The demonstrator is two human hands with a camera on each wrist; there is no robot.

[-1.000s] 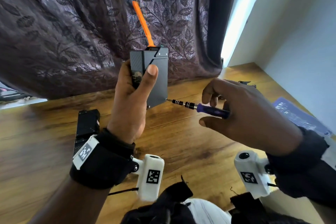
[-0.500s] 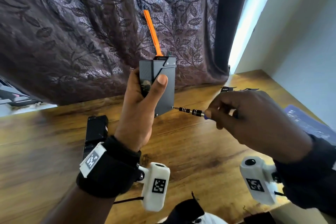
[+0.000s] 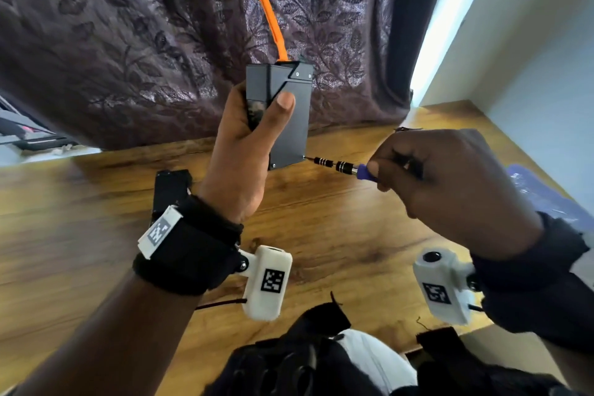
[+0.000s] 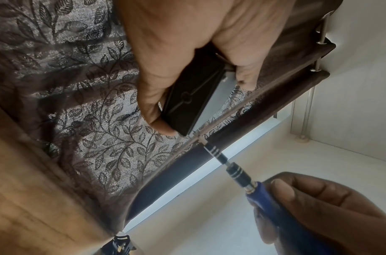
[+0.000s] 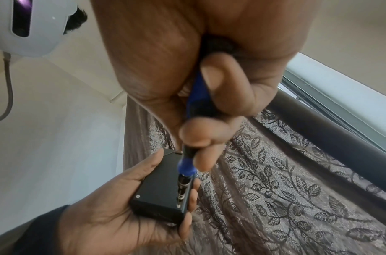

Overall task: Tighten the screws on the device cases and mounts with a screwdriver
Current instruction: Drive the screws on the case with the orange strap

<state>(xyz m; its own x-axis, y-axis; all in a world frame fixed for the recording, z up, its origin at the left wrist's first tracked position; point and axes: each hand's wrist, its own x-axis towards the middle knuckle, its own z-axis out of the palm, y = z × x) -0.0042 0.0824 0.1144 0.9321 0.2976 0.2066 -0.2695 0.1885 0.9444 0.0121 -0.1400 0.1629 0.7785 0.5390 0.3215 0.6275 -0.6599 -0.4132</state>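
My left hand [image 3: 247, 151] holds a black box-shaped device case [image 3: 289, 119] upright above the wooden table [image 3: 337, 228], thumb across its front and fingers behind. An orange strip [image 3: 271, 21] sticks up from the case's top. My right hand [image 3: 450, 183] grips a blue-handled screwdriver [image 3: 345, 167]; its bit tip sits on a screw at the case's lower right corner. In the left wrist view the case [image 4: 192, 101] and the screwdriver [image 4: 235, 174] meet at that corner. From the right wrist, the screwdriver [image 5: 187, 169] points down onto the case [image 5: 161, 191].
A second black device [image 3: 170, 190] lies on the table behind my left wrist. A purple leaf-patterned curtain [image 3: 128, 42] hangs along the table's far edge. A blue packet [image 3: 546, 199] lies at the right edge near the white wall. Dark cloth [image 3: 321, 363] is at the near edge.
The case and both hands shifted a little to the right in view and stay joined at the corner screw. My right fingers have slid forward along the screwdriver, covering most of its blue handle.
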